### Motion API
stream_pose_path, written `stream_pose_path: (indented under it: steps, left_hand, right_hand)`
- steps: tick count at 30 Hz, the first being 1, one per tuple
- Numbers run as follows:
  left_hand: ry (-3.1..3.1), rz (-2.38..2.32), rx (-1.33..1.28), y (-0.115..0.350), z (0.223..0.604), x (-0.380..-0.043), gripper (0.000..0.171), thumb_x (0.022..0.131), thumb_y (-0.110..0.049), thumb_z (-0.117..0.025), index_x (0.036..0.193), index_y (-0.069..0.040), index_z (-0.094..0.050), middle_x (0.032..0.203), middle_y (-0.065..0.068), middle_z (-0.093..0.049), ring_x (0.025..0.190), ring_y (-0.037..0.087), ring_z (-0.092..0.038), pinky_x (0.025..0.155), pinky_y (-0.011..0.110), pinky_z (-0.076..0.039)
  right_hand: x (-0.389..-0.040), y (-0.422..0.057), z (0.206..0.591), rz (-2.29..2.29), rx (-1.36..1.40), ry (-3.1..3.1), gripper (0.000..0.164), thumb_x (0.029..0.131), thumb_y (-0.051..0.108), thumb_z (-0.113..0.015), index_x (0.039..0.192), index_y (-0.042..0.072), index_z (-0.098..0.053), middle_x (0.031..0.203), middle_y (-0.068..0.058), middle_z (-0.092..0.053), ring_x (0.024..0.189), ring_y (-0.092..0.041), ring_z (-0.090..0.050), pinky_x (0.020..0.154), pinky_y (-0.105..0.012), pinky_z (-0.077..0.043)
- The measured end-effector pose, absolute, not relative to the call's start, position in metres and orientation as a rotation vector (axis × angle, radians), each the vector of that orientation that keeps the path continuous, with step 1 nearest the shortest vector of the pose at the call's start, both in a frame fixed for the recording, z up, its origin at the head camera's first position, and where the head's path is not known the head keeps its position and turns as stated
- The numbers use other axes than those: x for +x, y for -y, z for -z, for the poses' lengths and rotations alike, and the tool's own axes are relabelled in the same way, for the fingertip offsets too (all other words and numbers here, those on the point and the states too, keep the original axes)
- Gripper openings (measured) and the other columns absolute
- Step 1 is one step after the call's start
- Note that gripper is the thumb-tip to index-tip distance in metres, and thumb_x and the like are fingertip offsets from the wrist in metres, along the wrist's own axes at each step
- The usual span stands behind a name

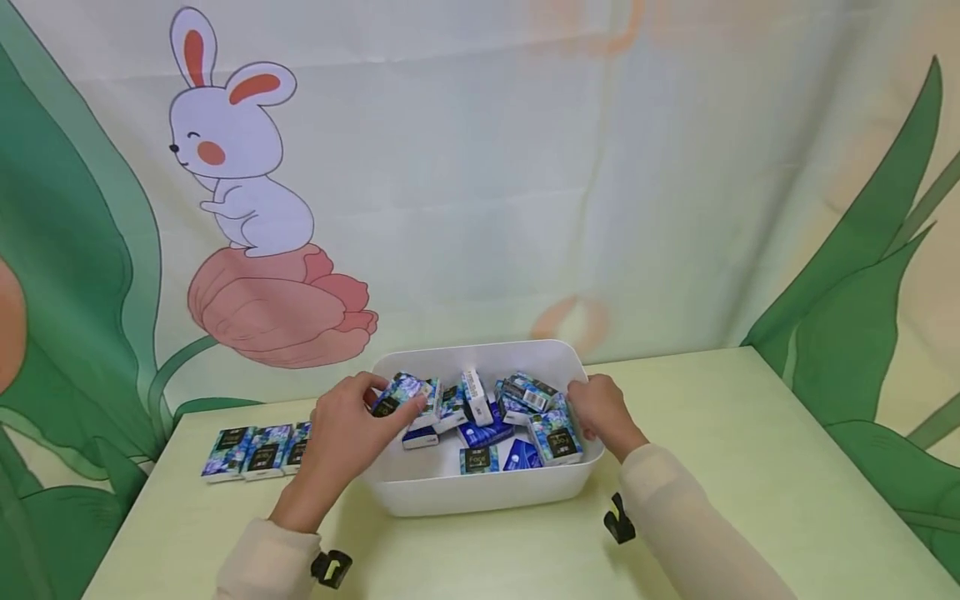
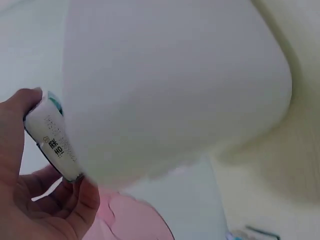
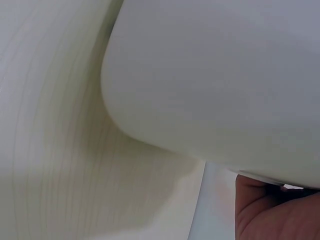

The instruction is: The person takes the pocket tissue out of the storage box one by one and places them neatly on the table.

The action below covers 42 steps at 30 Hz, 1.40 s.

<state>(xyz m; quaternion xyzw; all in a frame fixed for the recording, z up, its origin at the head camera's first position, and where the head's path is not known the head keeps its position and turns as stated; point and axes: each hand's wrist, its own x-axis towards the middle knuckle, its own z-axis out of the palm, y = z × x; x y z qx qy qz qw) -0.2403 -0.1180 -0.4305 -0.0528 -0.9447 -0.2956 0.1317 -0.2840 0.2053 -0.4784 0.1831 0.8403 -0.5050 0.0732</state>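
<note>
My left hand (image 1: 348,429) pinches a small tissue pack (image 1: 397,393) with a blue floral print, just over the left rim of a white plastic bin (image 1: 487,497). In the left wrist view the pack's white printed end (image 2: 55,137) shows between thumb and fingers, beside the bin's outer wall. The right hand (image 1: 603,412) grips the bin's right rim; in the right wrist view the bin wall (image 3: 210,85) hides part of its fingers. Inside the bin lie several more tissue packs (image 1: 555,437), jumbled, some floral and some plain blue (image 1: 486,429).
On the pale table (image 1: 675,408), left of the bin, several floral tissue packs (image 1: 264,452) lie side by side in a row, partly covered by the left hand. Behind the table hangs a printed curtain (image 1: 465,208) with a rabbit and leaves.
</note>
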Motion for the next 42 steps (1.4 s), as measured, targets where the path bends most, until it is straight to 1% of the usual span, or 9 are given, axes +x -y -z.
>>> stream_pose_path:
  steps: [8, 14, 17, 20, 27, 31, 34, 38, 42]
  left_hand:
    - [2.753, 0.951, 0.141, 0.154, 0.442, -0.250, 0.076, 0.087, -0.069, -0.062, 0.122, -0.002, -0.063, 0.101, 0.014, -0.065, 0.088, 0.028, -0.057, 0.067, 0.038, -0.047]
    - [2.803, 1.043, 0.352, 0.178, 0.464, -0.255, 0.074, 0.091, -0.055, -0.061, 0.135, 0.004, -0.053, 0.114, 0.024, -0.062, 0.102, 0.037, -0.055, 0.079, 0.050, -0.049]
    - [2.860, 1.016, 0.368, 0.185, 0.478, -0.258, 0.072, 0.091, -0.048, -0.063, 0.138, 0.006, -0.052, 0.120, 0.028, -0.062, 0.109, 0.042, -0.055, 0.086, 0.056, -0.047]
    - [2.910, 0.915, 0.327, 0.189, 0.491, -0.258, 0.074, 0.090, -0.049, -0.065, 0.136, 0.008, -0.054, 0.123, 0.030, -0.062, 0.112, 0.046, -0.057, 0.090, 0.060, -0.047]
    - [2.896, 0.713, 0.282, 0.188, 0.513, -0.257, 0.072, 0.086, -0.050, -0.072, 0.120, 0.013, -0.064, 0.113, 0.034, -0.061, 0.101, 0.048, -0.059, 0.084, 0.063, -0.048]
    - [2.882, 0.503, 0.258, 0.191, 0.524, -0.257, 0.071, 0.085, -0.047, -0.074, 0.113, 0.016, -0.058, 0.103, 0.035, -0.056, 0.090, 0.051, -0.059, 0.075, 0.062, -0.051]
    - [2.898, 0.470, 0.276, 0.194, 0.528, -0.258, 0.076, 0.086, -0.051, -0.073, 0.120, 0.015, -0.052, 0.103, 0.035, -0.053, 0.088, 0.052, -0.059, 0.072, 0.063, -0.052]
    - [2.908, 0.649, 0.343, 0.194, 0.519, -0.258, 0.082, 0.090, -0.058, -0.065, 0.129, 0.012, -0.049, 0.113, 0.035, -0.055, 0.099, 0.052, -0.057, 0.082, 0.063, -0.049]
    - [2.785, 0.863, 0.368, 0.186, 0.498, -0.257, 0.078, 0.094, -0.061, -0.058, 0.133, 0.007, -0.052, 0.105, 0.027, -0.062, 0.097, 0.043, -0.058, 0.082, 0.058, -0.046]
  right_hand:
    - [-0.284, -0.211, 0.480, 1.492, 0.557, -2.550, 0.026, 0.095, 0.017, -0.045, 0.103, -0.005, -0.057, 0.072, -0.011, -0.052, 0.043, -0.014, -0.041, 0.040, -0.025, -0.038]
    - [-0.284, -0.209, 0.478, 1.488, 0.554, -2.542, 0.026, 0.095, 0.015, -0.045, 0.107, -0.005, -0.055, 0.074, -0.013, -0.053, 0.044, -0.014, -0.040, 0.041, -0.026, -0.038]
    - [-0.284, -0.207, 0.477, 1.480, 0.547, -2.552, 0.026, 0.095, 0.015, -0.044, 0.105, -0.006, -0.056, 0.071, -0.012, -0.052, 0.043, -0.015, -0.040, 0.040, -0.026, -0.038]
    - [-0.285, -0.206, 0.476, 1.475, 0.537, -2.562, 0.025, 0.095, 0.015, -0.044, 0.104, -0.006, -0.055, 0.071, -0.012, -0.051, 0.042, -0.015, -0.040, 0.040, -0.026, -0.038]
    - [-0.286, -0.203, 0.478, 1.488, 0.535, -2.548, 0.026, 0.095, 0.015, -0.044, 0.105, -0.006, -0.055, 0.069, -0.010, -0.050, 0.042, -0.014, -0.039, 0.040, -0.026, -0.037]
    - [-0.286, -0.203, 0.479, 1.484, 0.537, -2.551, 0.026, 0.095, 0.015, -0.044, 0.104, -0.006, -0.055, 0.068, -0.010, -0.049, 0.042, -0.014, -0.039, 0.039, -0.025, -0.037]
    - [-0.285, -0.202, 0.478, 1.489, 0.534, -2.551, 0.026, 0.095, 0.015, -0.044, 0.105, -0.007, -0.055, 0.069, -0.011, -0.051, 0.042, -0.014, -0.040, 0.039, -0.025, -0.037]
    - [-0.284, -0.203, 0.477, 1.489, 0.537, -2.553, 0.027, 0.096, 0.016, -0.044, 0.106, -0.007, -0.054, 0.071, -0.012, -0.052, 0.041, -0.014, -0.040, 0.039, -0.025, -0.037]
    - [-0.284, -0.206, 0.476, 1.469, 0.530, -2.559, 0.027, 0.097, 0.016, -0.044, 0.106, -0.007, -0.054, 0.067, -0.010, -0.050, 0.041, -0.014, -0.040, 0.040, -0.026, -0.038]
